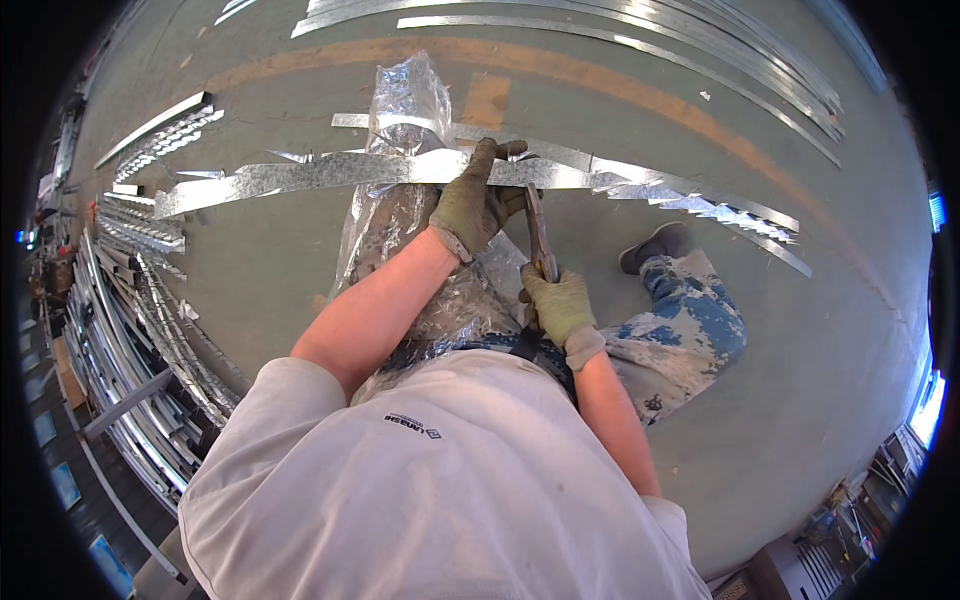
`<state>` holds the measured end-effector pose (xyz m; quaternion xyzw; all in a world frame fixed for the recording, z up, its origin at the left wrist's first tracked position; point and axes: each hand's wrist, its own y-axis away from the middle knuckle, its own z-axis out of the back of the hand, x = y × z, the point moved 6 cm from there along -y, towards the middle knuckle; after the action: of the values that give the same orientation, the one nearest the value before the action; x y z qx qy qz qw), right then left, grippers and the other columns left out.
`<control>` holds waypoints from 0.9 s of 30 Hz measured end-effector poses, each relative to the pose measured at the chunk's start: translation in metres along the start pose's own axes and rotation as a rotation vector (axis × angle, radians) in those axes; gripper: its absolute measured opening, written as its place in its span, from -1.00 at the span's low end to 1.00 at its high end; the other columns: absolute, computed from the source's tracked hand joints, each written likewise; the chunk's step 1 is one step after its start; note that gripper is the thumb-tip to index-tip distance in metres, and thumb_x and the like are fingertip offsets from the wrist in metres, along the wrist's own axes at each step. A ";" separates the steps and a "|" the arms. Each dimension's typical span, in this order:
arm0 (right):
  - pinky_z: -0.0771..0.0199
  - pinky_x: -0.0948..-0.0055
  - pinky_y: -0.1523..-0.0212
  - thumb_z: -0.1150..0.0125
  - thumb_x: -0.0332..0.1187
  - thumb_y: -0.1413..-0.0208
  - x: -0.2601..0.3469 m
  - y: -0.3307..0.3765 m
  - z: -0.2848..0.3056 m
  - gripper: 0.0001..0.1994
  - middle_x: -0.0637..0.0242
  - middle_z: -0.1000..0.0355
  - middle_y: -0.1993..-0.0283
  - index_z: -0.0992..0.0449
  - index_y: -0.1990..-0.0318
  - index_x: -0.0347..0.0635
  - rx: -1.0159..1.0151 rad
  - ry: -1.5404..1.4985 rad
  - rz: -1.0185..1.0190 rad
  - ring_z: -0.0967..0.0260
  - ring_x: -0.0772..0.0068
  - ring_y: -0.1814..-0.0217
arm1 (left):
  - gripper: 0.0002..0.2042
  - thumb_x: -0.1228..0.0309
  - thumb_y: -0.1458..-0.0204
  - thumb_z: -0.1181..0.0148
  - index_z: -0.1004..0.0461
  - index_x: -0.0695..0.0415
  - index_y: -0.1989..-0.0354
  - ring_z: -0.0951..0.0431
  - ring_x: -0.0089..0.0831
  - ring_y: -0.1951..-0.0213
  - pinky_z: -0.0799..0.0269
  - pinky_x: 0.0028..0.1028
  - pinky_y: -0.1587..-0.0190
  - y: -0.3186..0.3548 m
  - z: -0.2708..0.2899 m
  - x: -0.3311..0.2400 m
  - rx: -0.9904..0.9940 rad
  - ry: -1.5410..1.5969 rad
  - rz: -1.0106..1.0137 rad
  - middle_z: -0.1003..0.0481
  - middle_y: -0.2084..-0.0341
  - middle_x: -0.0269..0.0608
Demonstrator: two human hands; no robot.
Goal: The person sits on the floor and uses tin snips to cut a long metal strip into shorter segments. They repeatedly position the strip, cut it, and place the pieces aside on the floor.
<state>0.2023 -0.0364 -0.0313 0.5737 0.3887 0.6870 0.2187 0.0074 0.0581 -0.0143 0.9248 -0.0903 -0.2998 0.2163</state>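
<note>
Light: bright, even; soft shadows on floor [820,330]
Glare: on metal strips [620,25]; plastic sheet [410,95]
Edges: fisheye bend; black rim; focus sharp

A long metal strip [300,176] lay across the floor [820,330] in front of the person, with a plastic sheet [405,100] under its middle. The left hand [470,205] rested on the strip. The right hand [557,305] was nearer the body, holding snips [538,235] that reached up to the strip. More metal strips [620,30] lay farther back, and a pile of strips [150,330] lay at the left.
</note>
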 end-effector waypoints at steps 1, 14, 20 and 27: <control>-0.49 0.28 0.51 -0.47 -0.14 -0.39 0.001 0.003 -0.001 -0.68 0.21 -0.65 0.36 -0.71 0.04 -0.27 0.024 -0.046 -0.019 -0.50 0.42 0.55 | -0.46 -0.04 -0.62 -0.02 -0.52 0.25 -0.36 -0.76 -0.07 -0.09 -0.76 -0.01 -0.26 -0.001 0.003 0.001 0.005 0.013 0.004 -0.67 -0.17 0.05; -0.60 0.23 0.36 -0.27 -0.06 -0.56 -0.006 0.013 -0.028 -0.57 0.22 -0.63 0.31 -0.66 -0.25 -0.26 0.888 -0.888 -0.196 -0.58 0.32 0.41 | -0.49 0.00 -0.63 -0.01 -0.49 0.22 -0.39 -0.73 -0.09 -0.17 -0.69 -0.06 -0.34 -0.005 0.006 0.003 0.009 0.103 0.050 -0.65 -0.22 0.00; -0.59 0.17 0.36 -0.24 -0.06 -0.58 0.009 0.018 -0.012 -0.53 0.24 -0.67 0.21 -0.63 -0.31 -0.33 0.703 -0.727 -0.181 -0.58 0.28 0.40 | -0.57 0.08 -0.54 -0.22 -0.52 0.11 -0.37 -0.76 -0.10 -0.13 -0.70 0.02 -0.30 -0.002 0.002 -0.001 0.016 0.124 0.043 -0.67 -0.22 -0.04; -0.68 0.15 0.30 -0.24 -0.08 -0.58 0.021 0.033 0.025 -0.48 0.12 -0.71 0.12 -0.58 -0.36 -0.41 0.699 -0.671 -0.117 -0.69 0.22 0.29 | -0.44 -0.08 -0.59 -0.07 -0.46 0.10 -0.48 -0.78 -0.10 -0.18 -0.73 0.07 -0.29 0.004 0.014 -0.005 0.019 0.013 0.033 -0.70 -0.18 -0.05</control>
<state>0.2259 -0.0332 0.0083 0.7796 0.5359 0.2791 0.1645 -0.0050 0.0515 -0.0201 0.9271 -0.1069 -0.2893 0.2130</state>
